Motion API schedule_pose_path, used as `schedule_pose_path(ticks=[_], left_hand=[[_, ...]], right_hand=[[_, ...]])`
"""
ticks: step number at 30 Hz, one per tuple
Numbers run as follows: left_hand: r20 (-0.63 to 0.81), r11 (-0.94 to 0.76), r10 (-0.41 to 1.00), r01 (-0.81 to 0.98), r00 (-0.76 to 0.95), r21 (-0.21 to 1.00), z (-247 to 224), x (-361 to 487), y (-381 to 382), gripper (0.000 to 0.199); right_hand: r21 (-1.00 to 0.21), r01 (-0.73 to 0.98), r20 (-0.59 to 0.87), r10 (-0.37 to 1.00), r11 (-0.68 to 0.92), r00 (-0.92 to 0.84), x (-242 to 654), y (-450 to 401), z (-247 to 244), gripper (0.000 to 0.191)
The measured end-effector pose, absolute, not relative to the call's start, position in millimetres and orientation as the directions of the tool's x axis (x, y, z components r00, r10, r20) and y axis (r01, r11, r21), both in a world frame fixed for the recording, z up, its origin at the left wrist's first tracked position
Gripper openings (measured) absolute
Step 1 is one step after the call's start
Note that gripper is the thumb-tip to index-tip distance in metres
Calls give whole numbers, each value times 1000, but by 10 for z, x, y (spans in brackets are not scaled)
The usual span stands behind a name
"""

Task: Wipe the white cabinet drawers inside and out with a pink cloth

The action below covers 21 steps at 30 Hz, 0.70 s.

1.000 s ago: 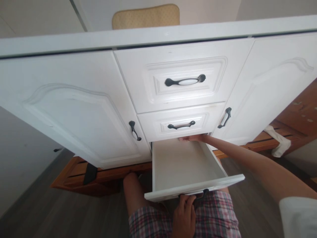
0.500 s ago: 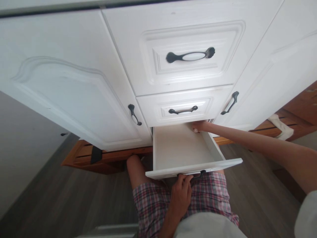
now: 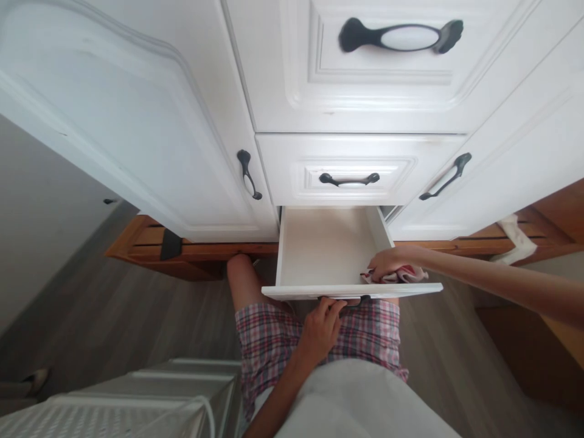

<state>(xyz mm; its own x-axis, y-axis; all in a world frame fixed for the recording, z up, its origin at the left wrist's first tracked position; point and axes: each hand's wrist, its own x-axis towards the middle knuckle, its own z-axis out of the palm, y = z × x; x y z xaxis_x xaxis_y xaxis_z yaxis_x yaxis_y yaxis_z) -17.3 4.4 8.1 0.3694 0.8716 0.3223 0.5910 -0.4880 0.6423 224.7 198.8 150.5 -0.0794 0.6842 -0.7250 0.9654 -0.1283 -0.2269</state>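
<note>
A white drawer [image 3: 319, 243] is pulled out at the bottom of a white cabinet, its inside bare where I can see it. My left hand [image 3: 322, 325] is closed on the dark handle [image 3: 360, 302] at the drawer's front. Inside the drawer's front right corner, my right hand [image 3: 387, 261] presses a red and white cloth [image 3: 404, 275] against the drawer. Part of that cloth hangs over the right side wall, and the fingers partly hide the rest.
Above is a shut drawer with a dark handle [image 3: 349, 180]. Cabinet doors [image 3: 150, 140] stand on both sides. A wooden ledge [image 3: 210, 250] runs beneath, with a pale cloth [image 3: 515, 240] on its right part. A white rack [image 3: 182, 389] stands at lower left.
My right hand has come from the back right of the drawer to its front right corner, and the cloth now shows. My left hand stays on the handle. The view has shifted closer.
</note>
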Motion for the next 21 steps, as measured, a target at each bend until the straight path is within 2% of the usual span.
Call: schedule_pose_path(ticks=[3,6,10,13,18,21], left_hand=[[355,-500,866,579,353,644,17,-156,57,39],[381,-510,860,579,339,636,-53,-142,68,39],[389,-519,854,596,344,612,-118,-131,68,41],[399,-529,847,611,350,588,-133,-147,64,42],[401,-559,829,590,389,583,-116,-255,112,42],[405,-596,800,510,443,620,-115,-322,183,45]], right_hand=[[-226,974,-830,530,-32,-175,2218,1907,1579,18],[-326,945,-818,501,3,-284,1996,1898,1586,24],[-603,796,-667,519,46,-535,1307,1902,1503,20],[-752,655,-536,508,76,-674,740,1904,1472,21],[-839,537,-416,530,89,-739,567,1875,1618,14],[-910,411,-291,615,58,-733,929,1795,1794,23]])
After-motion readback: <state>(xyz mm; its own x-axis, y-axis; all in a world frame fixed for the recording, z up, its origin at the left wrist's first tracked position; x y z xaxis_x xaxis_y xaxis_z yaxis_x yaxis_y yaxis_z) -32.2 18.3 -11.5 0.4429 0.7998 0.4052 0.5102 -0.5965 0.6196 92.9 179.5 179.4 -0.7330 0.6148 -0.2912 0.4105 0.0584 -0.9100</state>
